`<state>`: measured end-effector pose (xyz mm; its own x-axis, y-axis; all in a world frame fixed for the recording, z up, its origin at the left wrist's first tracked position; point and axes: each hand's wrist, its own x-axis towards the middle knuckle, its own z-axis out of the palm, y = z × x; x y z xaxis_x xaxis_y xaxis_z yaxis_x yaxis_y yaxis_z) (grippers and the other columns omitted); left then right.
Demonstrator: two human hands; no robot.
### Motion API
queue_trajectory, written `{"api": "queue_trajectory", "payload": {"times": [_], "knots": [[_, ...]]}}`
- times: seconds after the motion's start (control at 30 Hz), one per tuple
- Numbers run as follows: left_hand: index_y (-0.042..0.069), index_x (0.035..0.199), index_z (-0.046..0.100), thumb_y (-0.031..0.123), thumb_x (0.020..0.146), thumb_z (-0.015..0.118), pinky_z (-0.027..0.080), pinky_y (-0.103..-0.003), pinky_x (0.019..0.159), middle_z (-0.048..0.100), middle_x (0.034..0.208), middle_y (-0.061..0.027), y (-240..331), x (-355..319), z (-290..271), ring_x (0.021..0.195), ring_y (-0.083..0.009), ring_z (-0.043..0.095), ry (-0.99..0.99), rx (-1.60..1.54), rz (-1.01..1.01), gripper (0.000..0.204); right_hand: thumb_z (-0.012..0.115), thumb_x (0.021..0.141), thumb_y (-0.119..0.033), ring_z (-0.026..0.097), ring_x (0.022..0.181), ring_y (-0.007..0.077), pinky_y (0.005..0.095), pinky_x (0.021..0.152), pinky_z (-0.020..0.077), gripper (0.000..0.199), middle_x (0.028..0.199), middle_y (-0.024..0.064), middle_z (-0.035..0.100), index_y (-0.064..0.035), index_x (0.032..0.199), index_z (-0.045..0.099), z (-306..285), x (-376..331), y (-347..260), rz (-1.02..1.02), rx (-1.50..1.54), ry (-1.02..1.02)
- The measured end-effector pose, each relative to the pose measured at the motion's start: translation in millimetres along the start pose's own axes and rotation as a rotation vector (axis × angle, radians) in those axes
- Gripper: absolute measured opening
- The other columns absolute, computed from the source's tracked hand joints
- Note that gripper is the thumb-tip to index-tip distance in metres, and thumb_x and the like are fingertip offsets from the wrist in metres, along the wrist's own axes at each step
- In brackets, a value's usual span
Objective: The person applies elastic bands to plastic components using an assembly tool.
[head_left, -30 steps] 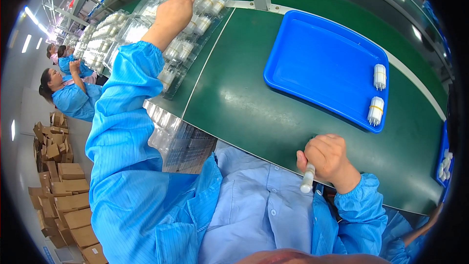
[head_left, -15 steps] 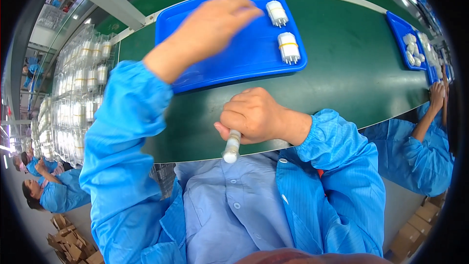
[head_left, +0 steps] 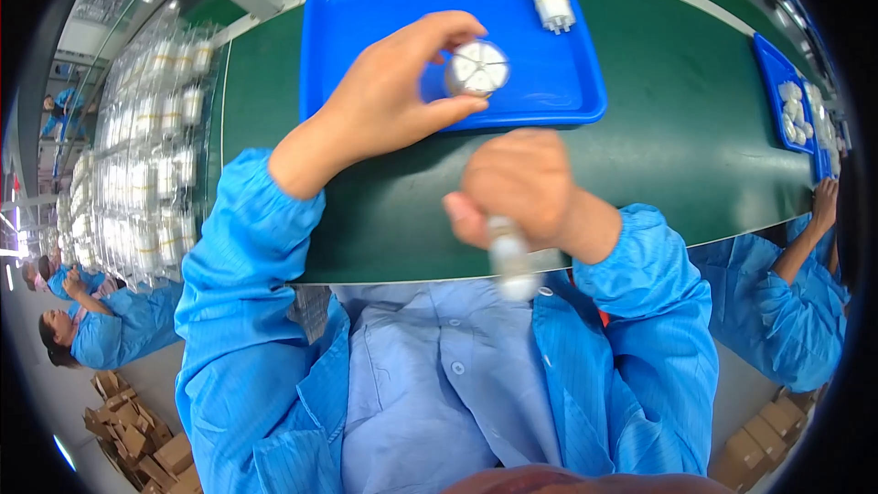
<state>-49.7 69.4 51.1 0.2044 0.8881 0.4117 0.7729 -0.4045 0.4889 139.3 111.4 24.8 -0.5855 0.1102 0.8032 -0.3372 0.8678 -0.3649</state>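
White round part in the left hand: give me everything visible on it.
The white round part is a short cylinder, plastic by its look, its round end face turned toward the camera. That face is split into wedge-shaped segments by thin dark lines meeting at the centre. The left hand pinches it between thumb and fingers, above the blue tray; whether it touches the tray cannot be told. Its far side is hidden.

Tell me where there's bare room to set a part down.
Free: the blue tray floor left of the left hand, and the green belt between that tray and the far blue tray. Crowded: that far tray and the clear packs at left.
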Motion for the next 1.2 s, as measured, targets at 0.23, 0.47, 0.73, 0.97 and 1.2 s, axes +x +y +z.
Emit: {"api": "queue_trajectory", "payload": {"times": [0.23,0.47,0.73,0.97,1.2], "knots": [[0.004,0.117,0.060,0.009,0.070,0.084,0.052,-0.036,0.083,0.064,0.109,-0.0129,27,-77,18,0.100,-0.0294,0.063,0.078,-0.250,-0.163,0.053,0.055,0.094,-0.004,0.050,0.053,0.0120,0.0268,0.048,0.0412,0.022,0.061,0.0079,0.056,-0.0015,0.073,0.050,-23,12,-3,0.407,0.429,0.247],[0.004,0.119,0.059,0.006,0.072,0.081,0.053,-0.036,0.082,0.064,0.110,-0.0137,24,-85,31,0.097,-0.0309,0.063,0.120,-0.194,-0.198,0.053,0.054,0.096,-0.004,0.048,0.054,0.0082,0.0247,0.049,0.0382,0.026,0.062,0.0051,0.056,-0.0033,0.071,0.049,-3,13,-2,0.524,0.555,0.225],[0.005,0.131,0.052,0.000,0.077,0.073,0.051,-0.039,0.091,0.061,0.121,-0.0149,33,-87,30,0.110,-0.0349,0.060,0.029,-0.302,-0.250,0.059,0.055,0.096,-0.004,0.044,0.054,0.0068,0.0242,0.048,0.0351,0.027,0.061,0.0029,0.053,-0.0032,0.069,0.049,0,11,1,0.506,0.499,0.184],[0.005,0.132,0.051,0.008,0.074,0.078,0.050,-0.040,0.090,0.059,0.122,-0.0171,35,-84,33,0.108,-0.0363,0.059,0.053,-0.254,-0.230,0.064,0.058,0.093,-0.003,0.037,0.053,0.0070,0.0258,0.046,0.0296,0.026,0.061,0.0004,0.049,-0.0011,0.069,0.050,4,11,2,0.480,0.325,0.117],[0.005,0.128,0.053,0.009,0.069,0.083,0.050,-0.034,0.082,0.063,0.113,-0.0122,31,-85,40,0.093,-0.0256,0.061,0.159,-0.104,-0.178,0.067,0.056,0.094,-0.002,0.040,0.052,0.0070,0.0249,0.047,0.0320,0.026,0.062,0.0018,0.052,-0.0021,0.069,0.051,-2,6,2,0.529,0.521,0.211]]}}
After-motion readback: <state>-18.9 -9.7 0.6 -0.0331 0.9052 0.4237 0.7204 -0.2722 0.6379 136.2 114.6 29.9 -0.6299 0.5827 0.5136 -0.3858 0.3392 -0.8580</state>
